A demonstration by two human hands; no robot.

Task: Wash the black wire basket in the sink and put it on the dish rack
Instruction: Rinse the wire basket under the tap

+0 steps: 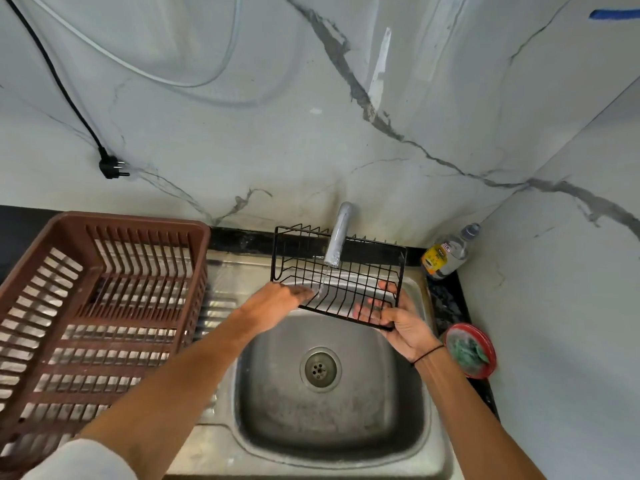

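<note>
The black wire basket (349, 271) hangs tilted over the steel sink (277, 420), right under the tap (338, 240), and a thin stream of water falls onto its wires. My right hand (398, 323) grips the basket's near right corner, fingers curled round the frame. My left hand (277, 299) lies with straight fingers against the wires on the basket's left side, in the water. The brown plastic dish rack (104, 306) stands on the drainboard to the left of the sink.
A dish-soap bottle (448, 252) stands at the sink's back right corner. A red round tub with a green scrubber (469, 355) sits on the dark counter at the right. A black power plug (110, 166) dangles against the marble wall at upper left.
</note>
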